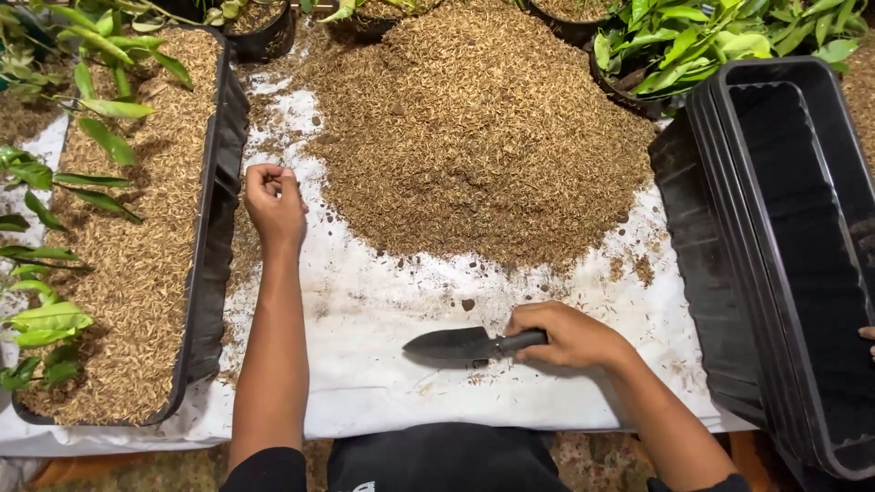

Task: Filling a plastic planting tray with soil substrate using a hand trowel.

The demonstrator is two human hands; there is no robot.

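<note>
At 5 o'clock on the white sheet (383, 310), the right hand (570, 335) was clamped around the handle of a black hand trowel (469, 344), blade flat on the sheet and pointing toward 9 o'clock, nothing visibly loaded on it. Left hand (273, 202) sat at about 10 o'clock, curled into a loose fist near the wall of the filled black planter (214, 246); whether it pinched a bit of husk or nothing, could not tell. Big mound of rice-husk potting mix (483, 128) filled 12 o'clock, its near edge well short of the trowel tip, loose crumbs scattered between. Filled planter at 9 o'clock was topped with husk and held leafy seedlings (55, 191) along its far side. Stack of empty black rectangular planters (793, 255) stood at 3 o'clock, top one bare inside. More potted green plants (720, 36) at 1 o'clock behind the mound. Another person's fingertips (868, 335) just showed at the right frame edge beside the empty stack. Judged step: between scoops, trowel grounded, one planter done and the empty stack not yet started. Next move would likely call for lifting the blade, driving it into the mound's near edge at 12 o'clock, and carrying a level load without spilling on the sheet; an empty planter would probably need pulling closer first.
</note>
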